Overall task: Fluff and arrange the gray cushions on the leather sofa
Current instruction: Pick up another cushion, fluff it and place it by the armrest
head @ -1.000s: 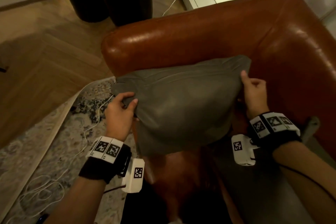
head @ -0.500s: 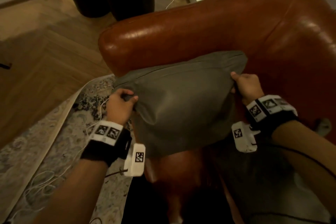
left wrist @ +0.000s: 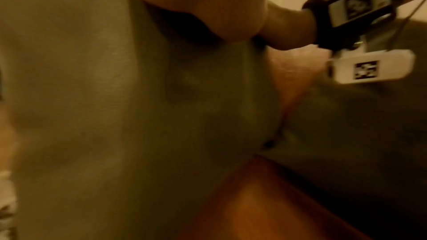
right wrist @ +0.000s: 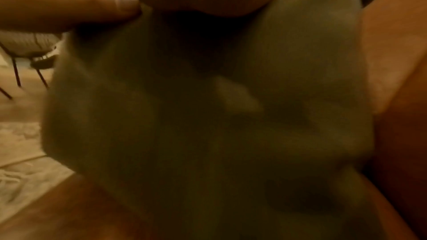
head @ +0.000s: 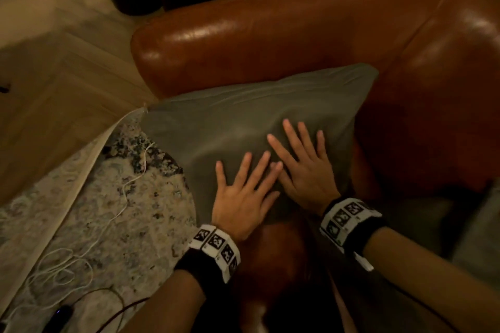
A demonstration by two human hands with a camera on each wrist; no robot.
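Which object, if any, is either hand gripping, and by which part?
Nothing is gripped. The left hand and the right hand lie flat, fingers spread, pressing the front face of the gray cushion against the leather sofa.

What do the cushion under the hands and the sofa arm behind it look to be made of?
Gray cushion: looks like matte woven fabric over soft filling; it creases and shows no shine. Sofa arm: glossy brown leather or a leather look-alike, with bright highlights on its rounded top.

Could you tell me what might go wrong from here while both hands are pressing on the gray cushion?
The gray cushion overhangs the leather sofa edge at its left corner, above the rug; a hard push from the left hand and right hand might slide it off. Pressing flat may also dent rather than fluff it.
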